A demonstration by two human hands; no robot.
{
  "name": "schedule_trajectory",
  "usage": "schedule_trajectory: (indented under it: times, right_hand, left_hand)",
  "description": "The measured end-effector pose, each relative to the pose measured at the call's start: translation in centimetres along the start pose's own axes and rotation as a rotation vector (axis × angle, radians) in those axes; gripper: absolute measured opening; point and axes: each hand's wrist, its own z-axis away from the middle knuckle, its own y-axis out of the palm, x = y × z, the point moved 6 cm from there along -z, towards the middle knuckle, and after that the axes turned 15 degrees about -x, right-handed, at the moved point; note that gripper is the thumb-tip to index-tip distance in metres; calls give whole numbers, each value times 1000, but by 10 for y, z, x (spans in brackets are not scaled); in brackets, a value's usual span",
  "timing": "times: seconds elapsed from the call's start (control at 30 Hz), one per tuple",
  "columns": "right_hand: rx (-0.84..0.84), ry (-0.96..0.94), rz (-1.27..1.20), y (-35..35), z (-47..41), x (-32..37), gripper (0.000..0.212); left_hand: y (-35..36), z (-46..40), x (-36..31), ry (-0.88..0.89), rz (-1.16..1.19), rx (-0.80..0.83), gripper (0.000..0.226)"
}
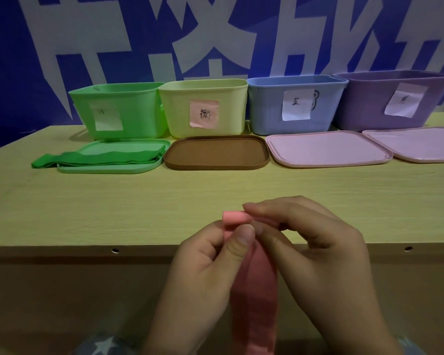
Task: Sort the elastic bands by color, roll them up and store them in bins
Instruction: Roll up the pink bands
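A pink elastic band [254, 290] hangs down in front of the table's near edge, its top end curled into a small roll. My left hand [205, 265] pinches the band just under the roll with thumb and fingers. My right hand [315, 254] pinches the roll's right end with its fingertips. Green elastic bands [98, 158] lie flat in a stack on the green lid [139, 168] at the left. Along the back stand a green bin [118, 108], a yellow bin [205, 106] with a pink label, a blue bin [295, 103] and a purple bin [395, 98].
A brown lid [215, 153] and two pink lids [326, 148] [415, 143] lie in front of the bins. The wooden table [113, 206] has its front edge right under my hands. A blue wall with white lettering rises behind the bins.
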Motion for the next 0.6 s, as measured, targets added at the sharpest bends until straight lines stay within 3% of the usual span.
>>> schedule_trajectory:
  times: [0.13, 0.4, 0.6]
  right_hand:
    - [51, 30, -37, 2, 3, -5, 16]
    - [275, 399, -201, 6, 7, -27, 21]
    - [318, 375, -61, 8, 10, -30, 21]
  left_hand:
    - [-3, 0, -2, 39, -49, -69, 27]
    - [-6, -2, -3, 4, -79, -31, 19]
    - [-6, -2, -2, -18, -74, 9, 14]
